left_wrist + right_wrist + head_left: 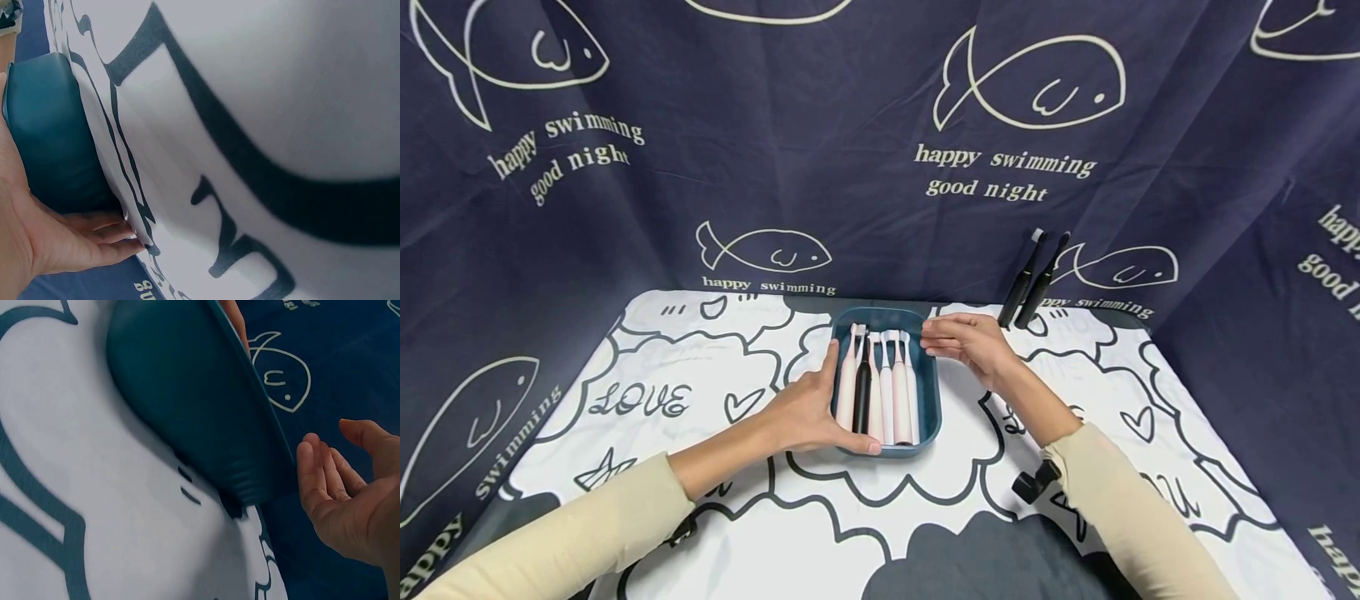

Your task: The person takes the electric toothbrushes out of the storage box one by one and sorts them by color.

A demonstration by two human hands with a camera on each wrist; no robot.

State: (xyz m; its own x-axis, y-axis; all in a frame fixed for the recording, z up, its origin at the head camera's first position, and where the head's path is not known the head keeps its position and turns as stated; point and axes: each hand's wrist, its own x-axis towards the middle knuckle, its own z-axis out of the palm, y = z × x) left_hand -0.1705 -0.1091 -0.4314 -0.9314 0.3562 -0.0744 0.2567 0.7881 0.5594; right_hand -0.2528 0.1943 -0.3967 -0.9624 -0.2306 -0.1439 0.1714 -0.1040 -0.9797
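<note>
A teal tray sits mid-table and holds several pink and white electric toothbrushes plus one black toothbrush, all lying side by side. My left hand grips the tray's near left corner, with the thumb along the near rim and the fingers up the left wall. In the left wrist view the left hand's palm lies against the tray's outer wall. My right hand hovers by the far right corner with its fingers straight. The right wrist view shows the right hand just apart from the tray.
Two black toothbrushes lean upright against the dark fish-print backdrop at the back right. A white cloth with black cartoon drawings covers the table. A small black mount shows by my right forearm.
</note>
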